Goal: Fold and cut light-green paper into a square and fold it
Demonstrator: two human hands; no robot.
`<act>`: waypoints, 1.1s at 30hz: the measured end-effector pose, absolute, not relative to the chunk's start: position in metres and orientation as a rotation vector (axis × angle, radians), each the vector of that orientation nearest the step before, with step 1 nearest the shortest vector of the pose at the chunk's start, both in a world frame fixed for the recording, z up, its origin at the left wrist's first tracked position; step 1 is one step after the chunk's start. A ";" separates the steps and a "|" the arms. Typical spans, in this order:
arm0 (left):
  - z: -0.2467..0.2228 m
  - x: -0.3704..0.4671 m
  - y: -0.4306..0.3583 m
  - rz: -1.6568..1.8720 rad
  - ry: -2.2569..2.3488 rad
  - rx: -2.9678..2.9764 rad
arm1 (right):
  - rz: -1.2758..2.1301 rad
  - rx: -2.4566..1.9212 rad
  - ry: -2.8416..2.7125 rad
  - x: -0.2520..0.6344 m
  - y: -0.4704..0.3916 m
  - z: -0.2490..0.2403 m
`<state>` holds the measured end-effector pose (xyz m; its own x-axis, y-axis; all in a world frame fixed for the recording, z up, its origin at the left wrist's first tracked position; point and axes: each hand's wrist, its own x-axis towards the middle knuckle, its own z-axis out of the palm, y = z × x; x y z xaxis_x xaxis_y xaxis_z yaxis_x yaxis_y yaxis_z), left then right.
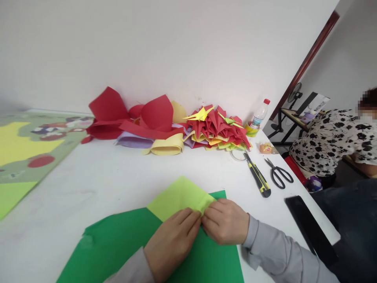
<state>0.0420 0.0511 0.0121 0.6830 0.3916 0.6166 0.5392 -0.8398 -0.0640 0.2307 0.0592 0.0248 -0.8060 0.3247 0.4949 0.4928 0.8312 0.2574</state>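
Note:
A light green sheet of paper lies over a larger dark green sheet at the front of the table. My left hand has its fingers bent and pressed onto the light green paper's near edge. Beside it, almost touching, my right hand pinches the same paper near its right corner. The fingertips of both hands meet at the near edge, and the part of the paper beneath them is hidden.
Red paper shapes and a pile of folded paper cranes line the wall. Rightward are a bottle, a utility knife, scissors and a black phone. A decorated board lies left. Another person sits at right.

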 end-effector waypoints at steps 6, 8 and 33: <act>0.021 0.040 0.049 -0.935 -0.729 -2.589 | -0.552 -0.574 -2.590 0.226 0.063 0.026; 0.024 0.039 0.049 -0.924 -0.706 -2.591 | -0.547 -0.548 -2.585 0.226 0.064 0.027; 0.042 -0.019 0.082 -0.902 -0.679 -2.283 | -0.497 -0.785 -2.190 0.270 0.085 0.044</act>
<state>-0.0192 0.0820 0.0422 0.6410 0.2383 0.7296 0.6351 -0.6985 -0.3299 0.2702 0.0851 0.0438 -0.5355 0.3788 0.7548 0.6676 0.7373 0.1036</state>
